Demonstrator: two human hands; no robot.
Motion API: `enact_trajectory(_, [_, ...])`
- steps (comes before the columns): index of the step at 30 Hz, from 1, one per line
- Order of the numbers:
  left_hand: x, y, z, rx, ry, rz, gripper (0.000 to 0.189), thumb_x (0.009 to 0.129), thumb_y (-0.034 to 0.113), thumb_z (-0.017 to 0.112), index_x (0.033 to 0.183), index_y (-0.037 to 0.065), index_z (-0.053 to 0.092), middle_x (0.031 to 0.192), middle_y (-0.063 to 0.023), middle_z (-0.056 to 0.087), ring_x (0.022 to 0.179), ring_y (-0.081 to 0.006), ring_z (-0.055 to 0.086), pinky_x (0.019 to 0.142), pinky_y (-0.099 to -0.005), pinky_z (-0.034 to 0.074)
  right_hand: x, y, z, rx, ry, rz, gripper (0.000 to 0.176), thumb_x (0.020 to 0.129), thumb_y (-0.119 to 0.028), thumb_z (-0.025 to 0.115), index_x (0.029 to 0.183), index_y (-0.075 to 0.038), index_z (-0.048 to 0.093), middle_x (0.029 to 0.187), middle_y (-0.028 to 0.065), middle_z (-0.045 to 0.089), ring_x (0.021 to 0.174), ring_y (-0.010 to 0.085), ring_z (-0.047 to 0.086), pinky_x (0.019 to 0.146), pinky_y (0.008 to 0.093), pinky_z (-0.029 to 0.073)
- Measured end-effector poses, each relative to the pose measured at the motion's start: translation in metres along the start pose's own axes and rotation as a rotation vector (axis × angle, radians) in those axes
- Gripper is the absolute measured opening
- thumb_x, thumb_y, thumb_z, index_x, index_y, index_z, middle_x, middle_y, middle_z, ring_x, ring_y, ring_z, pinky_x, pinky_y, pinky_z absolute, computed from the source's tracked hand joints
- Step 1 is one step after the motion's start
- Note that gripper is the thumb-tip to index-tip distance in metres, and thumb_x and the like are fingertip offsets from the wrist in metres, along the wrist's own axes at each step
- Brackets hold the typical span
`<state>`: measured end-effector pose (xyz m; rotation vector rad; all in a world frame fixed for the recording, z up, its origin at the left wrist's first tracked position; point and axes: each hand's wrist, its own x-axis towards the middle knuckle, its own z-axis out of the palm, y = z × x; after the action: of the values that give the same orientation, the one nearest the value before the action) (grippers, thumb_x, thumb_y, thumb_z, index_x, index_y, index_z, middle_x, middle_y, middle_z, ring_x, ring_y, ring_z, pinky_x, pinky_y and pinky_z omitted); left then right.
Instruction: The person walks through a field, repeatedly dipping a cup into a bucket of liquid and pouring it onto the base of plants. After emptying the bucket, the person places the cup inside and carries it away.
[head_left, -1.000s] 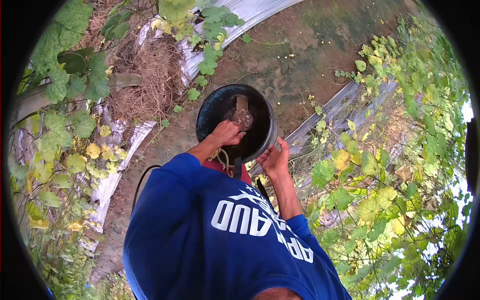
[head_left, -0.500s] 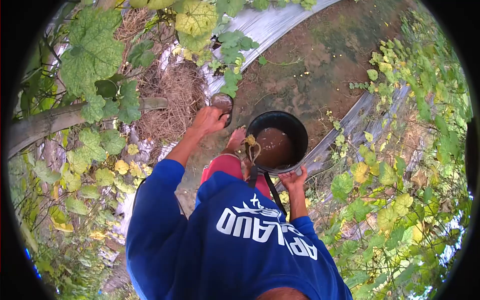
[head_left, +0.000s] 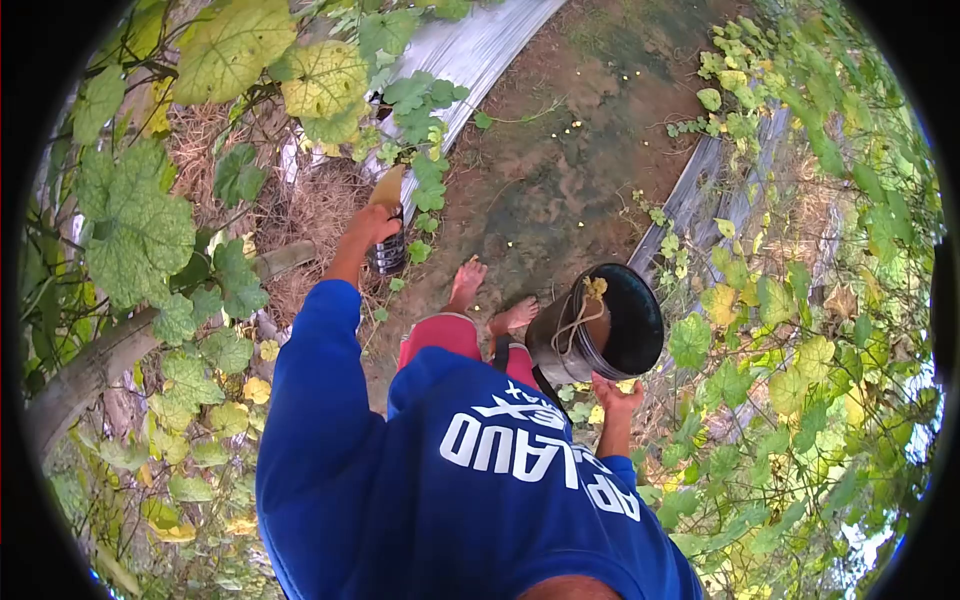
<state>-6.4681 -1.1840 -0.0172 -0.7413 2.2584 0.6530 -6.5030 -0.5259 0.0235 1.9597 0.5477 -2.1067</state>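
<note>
My left hand (head_left: 368,228) is stretched out to the left and grips a small dark scoop (head_left: 388,252) with a tan handle. The scoop is tipped down over the straw mulch (head_left: 315,205) at the foot of the vines. My right hand (head_left: 617,396) supports a black bucket (head_left: 603,325) from underneath at my right side. The bucket is tilted, and a cord with a yellow knot hangs on its rim. A dark strap runs from it toward my blue shirt. My bare feet (head_left: 490,298) stand on the dirt path.
A brown dirt path (head_left: 560,170) runs ahead between two strips of silver plastic sheeting (head_left: 480,50). Leafy vines crowd both sides, with a wooden pole (head_left: 90,370) on the left and dense green and yellow leaves (head_left: 800,380) on the right.
My left hand took the scoop out of the bucket, swung it left to the straw and tipped it down. The bucket moved from in front of me to my right side.
</note>
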Motion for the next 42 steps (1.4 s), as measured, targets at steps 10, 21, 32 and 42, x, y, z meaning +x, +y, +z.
enact_trajectory(10, [-0.021,0.026,0.012,-0.010,0.286,0.338,0.043,0.090,0.039,0.054,0.092,-0.001,0.068,0.092,-0.0292,0.064,0.088,-0.0464,0.062,0.078,-0.0533,0.047,-0.011,0.012,-0.044,0.304,-0.062,-0.125,0.093,0.074,-0.058,0.050,0.143,0.002,0.031,0.149,0.0226,0.032,0.138,0.0416,0.029,0.113,0.0575,0.022])
enact_trajectory(21, [0.008,0.262,-0.008,0.191,0.058,0.852,0.034,0.087,0.035,0.059,0.092,0.002,0.070,0.087,-0.0246,0.067,0.085,-0.0435,0.064,0.078,-0.0505,0.050,0.013,0.054,-0.065,0.618,-0.097,-0.075,0.105,0.076,-0.062,0.047,0.147,0.008,0.013,0.154,0.0284,0.017,0.141,0.0467,0.019,0.114,0.0611,0.017])
enact_trajectory(32, [0.023,0.555,0.070,0.779,-0.234,1.337,0.039,0.084,0.040,0.055,0.094,0.007,0.071,0.091,-0.0230,0.068,0.089,-0.0407,0.065,0.080,-0.0488,0.052,0.060,0.103,-0.103,0.833,0.005,-0.094,0.096,0.078,-0.059,0.043,0.147,0.004,0.023,0.154,0.0226,0.024,0.141,0.0436,0.024,0.114,0.0592,0.019])
enact_trajectory(42, [0.014,0.715,0.128,1.192,-0.248,1.394,0.050,0.076,0.049,0.053,0.098,0.008,0.072,0.101,-0.0159,0.071,0.094,-0.0315,0.069,0.082,-0.0411,0.054,0.069,0.092,-0.086,1.188,-0.028,-0.110,0.093,0.073,-0.056,0.052,0.144,0.001,0.030,0.150,0.0199,0.032,0.136,0.0391,0.033,0.113,0.0581,0.024])
